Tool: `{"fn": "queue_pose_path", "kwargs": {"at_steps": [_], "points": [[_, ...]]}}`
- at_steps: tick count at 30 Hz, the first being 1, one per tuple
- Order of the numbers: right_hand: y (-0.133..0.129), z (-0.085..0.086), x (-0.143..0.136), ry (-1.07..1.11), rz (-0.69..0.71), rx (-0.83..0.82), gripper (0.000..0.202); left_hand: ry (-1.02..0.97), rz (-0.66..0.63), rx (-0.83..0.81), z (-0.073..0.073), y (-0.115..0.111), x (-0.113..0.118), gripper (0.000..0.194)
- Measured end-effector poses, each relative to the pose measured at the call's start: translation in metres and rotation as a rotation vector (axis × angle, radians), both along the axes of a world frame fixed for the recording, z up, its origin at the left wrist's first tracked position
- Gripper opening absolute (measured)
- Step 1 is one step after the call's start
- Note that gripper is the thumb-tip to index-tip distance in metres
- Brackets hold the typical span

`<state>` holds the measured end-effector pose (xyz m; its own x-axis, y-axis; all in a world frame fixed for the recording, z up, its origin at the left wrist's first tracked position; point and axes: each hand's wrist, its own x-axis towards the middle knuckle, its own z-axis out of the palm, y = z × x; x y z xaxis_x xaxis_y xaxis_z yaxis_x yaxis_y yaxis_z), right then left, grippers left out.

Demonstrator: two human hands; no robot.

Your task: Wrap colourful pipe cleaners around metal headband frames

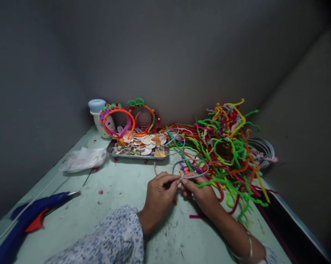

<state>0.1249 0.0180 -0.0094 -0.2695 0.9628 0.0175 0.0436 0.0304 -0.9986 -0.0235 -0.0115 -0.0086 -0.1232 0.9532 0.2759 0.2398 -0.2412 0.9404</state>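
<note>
A thin grey loop [208, 168], like a bare headband or a bent cord, curves up over the table between my hands. My left hand [162, 190] pinches it near its end with thumb and forefinger. Close against those fingertips, my right hand [199, 192] grips the same loop with bent fingers. What else may be between the fingertips is too small to make out. A green fuzzy pipe cleaner [206, 184] passes by the right knuckles. Beyond both hands, a large tangle of coloured pipe cleaners [231, 146] spreads to the right.
Behind stands a metal tray [138, 157] of petal-like pieces and small beads, with pipe-cleaner headbands [118, 112] on it. At left are a blue-lidded jar [97, 105], a plastic bag [85, 159] and a blue glue gun [41, 207] with its cord. A grey coil [268, 150] lies far right.
</note>
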Motion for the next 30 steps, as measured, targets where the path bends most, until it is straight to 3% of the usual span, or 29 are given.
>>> {"fn": "queue_pose_path", "kwargs": {"at_steps": [16,20,24,30], "points": [[0.001,-0.004,0.001,0.087,-0.023,-0.104,0.030,0.272,-0.030,0.202,-0.002,-0.002,-0.005,0.024],[0.000,-0.002,0.000,0.071,-0.067,-0.102,0.030,0.236,-0.057,0.190,-0.002,-0.001,-0.004,0.024],[-0.001,-0.002,-0.001,0.072,-0.095,-0.096,0.031,0.103,-0.093,0.082,0.001,0.000,-0.004,0.023],[-0.001,-0.010,0.000,0.003,-0.083,-0.034,0.030,-0.335,-0.153,-0.312,0.010,0.003,-0.002,0.024]]}}
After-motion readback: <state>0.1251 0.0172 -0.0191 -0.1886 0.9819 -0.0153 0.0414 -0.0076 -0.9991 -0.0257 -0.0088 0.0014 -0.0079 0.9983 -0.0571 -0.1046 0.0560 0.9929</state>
